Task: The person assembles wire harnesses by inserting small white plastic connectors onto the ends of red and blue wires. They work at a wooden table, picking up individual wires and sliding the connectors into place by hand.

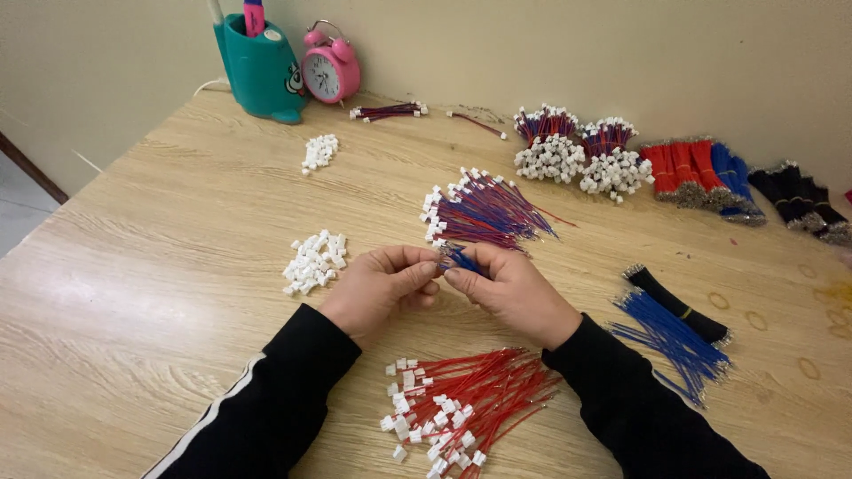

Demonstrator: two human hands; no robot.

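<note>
The left hand [377, 282] and the right hand [506, 286] meet at the middle of the pale wooden table [160, 266], fingertips pinched together on a short blue insulated wire [460, 259]. Whether a connector sits between the left fingers cannot be told; they hide it. Both hands are closed in a fine pinch, thumbs on top, knuckles turned outward, wrists resting low near the tabletop, black sleeves angled in from either side.

To do this well, I judge that the wire's tip should stay short beyond the right fingers so it does not bend, and both hands should stay braced on the table for steadiness.

Just beyond the hands lies a fan of red-and-blue wires with white plastic connectors [479, 208]. Just left of the left hand sits a small heap of loose white plastic connectors [312, 262]. Below the hands, near the body, spreads a pile of red wires with white connectors [461, 404]. Right of the right hand lies a bundle of loose blue wires [670, 337].
</note>
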